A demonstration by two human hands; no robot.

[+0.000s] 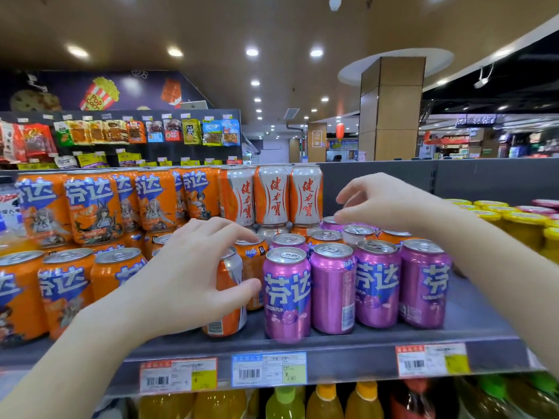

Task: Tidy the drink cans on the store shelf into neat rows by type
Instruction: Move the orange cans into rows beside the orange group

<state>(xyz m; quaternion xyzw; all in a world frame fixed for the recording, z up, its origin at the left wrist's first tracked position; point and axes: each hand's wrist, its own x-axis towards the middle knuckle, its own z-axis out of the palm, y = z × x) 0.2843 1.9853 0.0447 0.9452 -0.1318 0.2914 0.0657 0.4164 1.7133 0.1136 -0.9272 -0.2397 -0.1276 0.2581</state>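
A smooth, round orange-and-silver metal can (230, 316) at the front of the grey metal shelf (332, 352) is gripped by the left hand (193, 276), its fingers curled round it. A shiny purple can (328, 222) further back is touched by the right hand (384, 204) with bent fingers. Whether it is held cannot be told.

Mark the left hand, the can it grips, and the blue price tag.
left hand (187, 276): head view, back of hand
orange-and-silver can (224, 319): head view, lower side
blue price tag (269, 368): head view, centre

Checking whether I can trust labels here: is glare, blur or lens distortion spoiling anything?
Head view: purple cans read clearly, with mild sheen; price tags have blurred fine print; shelf edge bows from the wide lens; ceiling spotlights bloom; the left hand covers much of the orange-and-silver can it grips.
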